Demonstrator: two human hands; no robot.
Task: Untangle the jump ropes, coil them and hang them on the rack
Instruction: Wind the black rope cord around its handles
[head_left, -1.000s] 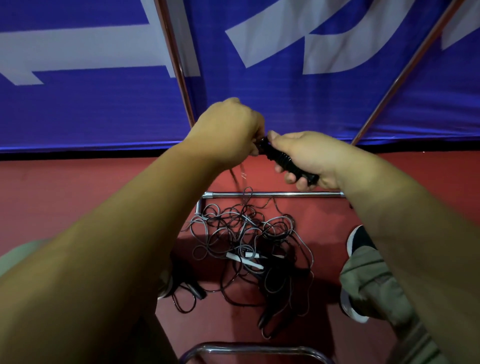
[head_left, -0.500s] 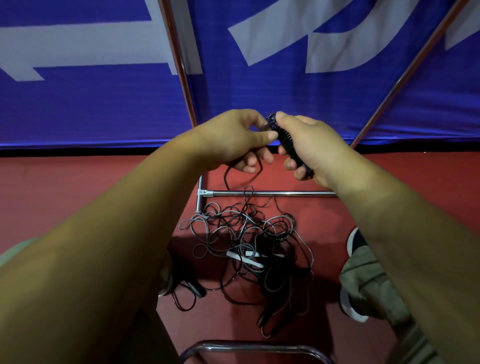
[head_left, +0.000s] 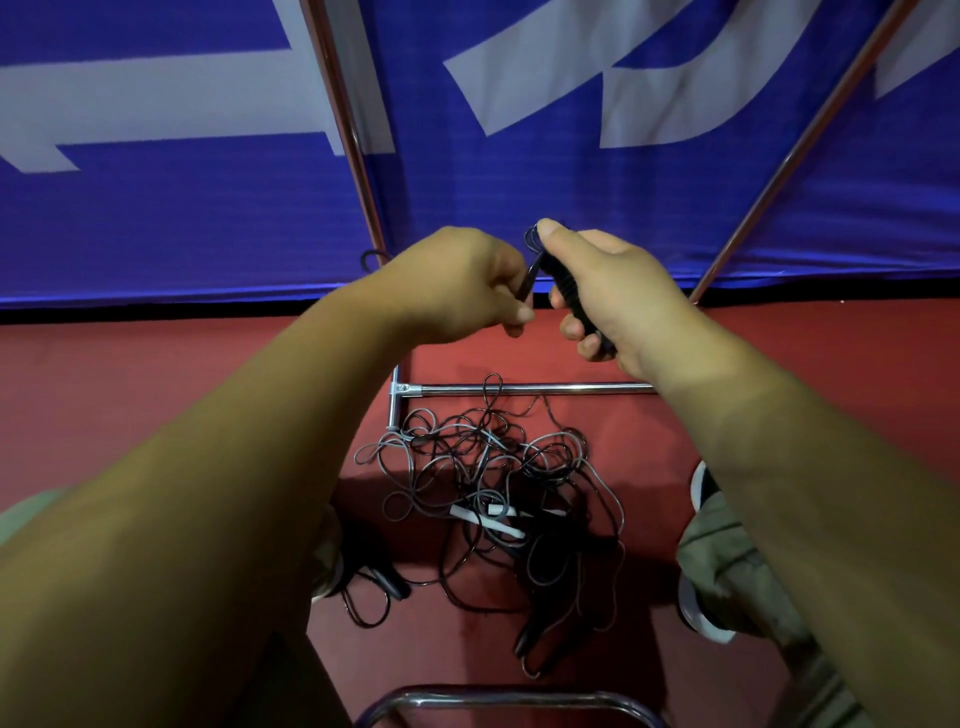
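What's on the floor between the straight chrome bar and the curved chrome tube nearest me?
The tangle of jump ropes, black and grey cords, on the red floor, seen in the head view.

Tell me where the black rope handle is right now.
Head view, upper centre: the black handle is gripped in the right hand, just right of the left hand, above the rope tangle on the floor.

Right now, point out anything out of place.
The jump ropes lie in one tangled heap on the red floor, one loop crossing the rack's base bar. The right hand grips a black handle, the left hand its cord.
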